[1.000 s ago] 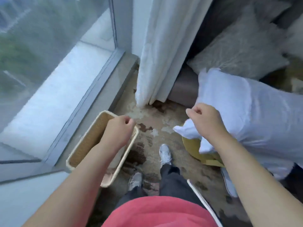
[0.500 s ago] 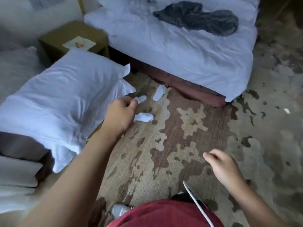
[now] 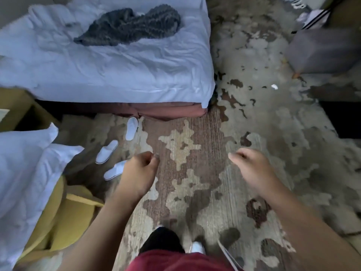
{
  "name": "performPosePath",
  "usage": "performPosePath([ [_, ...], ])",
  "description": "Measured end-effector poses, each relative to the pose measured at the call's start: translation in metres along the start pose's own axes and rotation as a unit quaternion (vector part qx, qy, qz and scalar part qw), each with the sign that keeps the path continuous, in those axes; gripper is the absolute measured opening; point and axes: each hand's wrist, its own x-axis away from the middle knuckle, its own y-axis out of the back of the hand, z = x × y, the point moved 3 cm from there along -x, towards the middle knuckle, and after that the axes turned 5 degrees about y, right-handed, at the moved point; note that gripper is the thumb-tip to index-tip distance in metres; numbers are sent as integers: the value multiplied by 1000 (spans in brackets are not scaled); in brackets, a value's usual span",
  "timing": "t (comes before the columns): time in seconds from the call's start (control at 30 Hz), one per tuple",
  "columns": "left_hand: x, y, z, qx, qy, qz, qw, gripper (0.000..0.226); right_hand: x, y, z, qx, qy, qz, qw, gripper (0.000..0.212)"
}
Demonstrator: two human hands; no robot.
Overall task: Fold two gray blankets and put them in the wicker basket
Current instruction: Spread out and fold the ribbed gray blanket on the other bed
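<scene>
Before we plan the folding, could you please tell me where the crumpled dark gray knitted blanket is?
In the head view, the crumpled dark gray knitted blanket lies upper left on the white-sheeted bed, beyond three white slippers on the carpet.

White-sheeted bed [image 3: 117, 71] stands on patterned carpet [image 3: 244, 118].

The blanket [image 3: 129, 24] lies on the bed [image 3: 136, 71], toward its far side. Before the bed, three slippers [image 3: 106, 151] lie on the carpet [image 3: 254, 118]. Left of them, pillows [image 3: 23, 173] rest on a chair [image 3: 64, 218]. A stool [image 3: 322, 49] stands well right of the bed. Before the bed, over the carpet, are the left hand [image 3: 139, 173], just beside the nearest slipper, and the right hand [image 3: 252, 169].
</scene>
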Motion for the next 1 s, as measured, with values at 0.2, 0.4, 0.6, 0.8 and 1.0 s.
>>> performPosePath([
  [0.2, -72, -57, -23, -52, 42, 48, 997, 39, -118, 48, -6, -56, 8, -39, 998, 44],
  [0.4, -225, -160, -115, -62, 7, 77, 995, 41, -242, 100, -67, -21, -70, -75, 994, 37],
  [0.6, -374, -265, -296, -27, -120, 128, 984, 39, -324, 179, -135, -65, -171, -134, 974, 42],
  [0.8, -489, -364, -435, 15, -138, 146, 979, 44, -430, 248, -208, -84, -237, -141, 957, 40],
  [1.0, -584, -426, -466, 28, -15, 112, 993, 38, -618, 306, -231, -81, -184, -25, 979, 40],
])
